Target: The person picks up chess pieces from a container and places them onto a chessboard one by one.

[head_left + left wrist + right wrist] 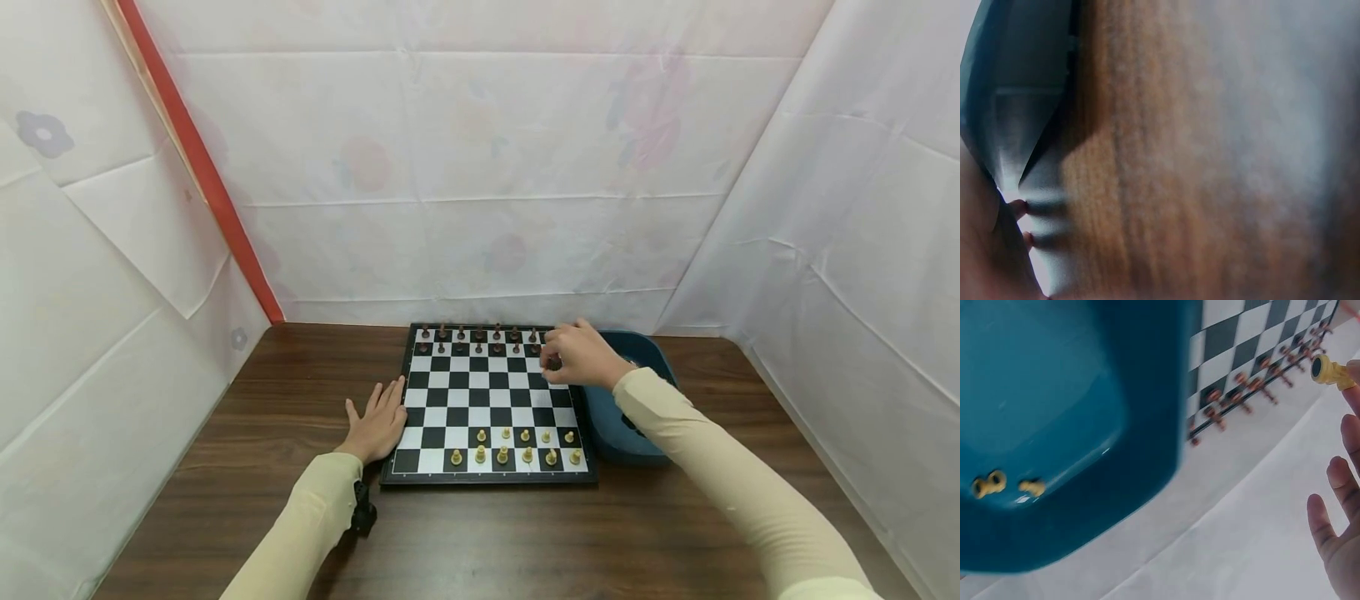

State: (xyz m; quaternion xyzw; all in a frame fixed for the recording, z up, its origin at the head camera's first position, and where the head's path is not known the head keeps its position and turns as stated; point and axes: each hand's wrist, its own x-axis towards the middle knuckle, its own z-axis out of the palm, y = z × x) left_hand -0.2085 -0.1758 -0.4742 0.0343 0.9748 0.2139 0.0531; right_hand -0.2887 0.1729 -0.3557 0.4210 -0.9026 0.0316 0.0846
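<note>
My right hand is over the far right part of the chessboard, beside the blue bin. Between thumb and finger it pinches a yellow chess piece, whose dark round base faces the camera in the right wrist view; the other fingers are spread. My left hand rests with spread fingers at the board's left edge. Yellow chess pieces stand in two rows on the near side, with the left end of both rows bare. Dark reddish-brown chess pieces fill rows along the far side.
The blue bin stands against the board's right side, partly hidden by my right forearm. Several yellow pieces lie inside it. A brown wooden table lies beneath, with white sheeting behind and at both sides.
</note>
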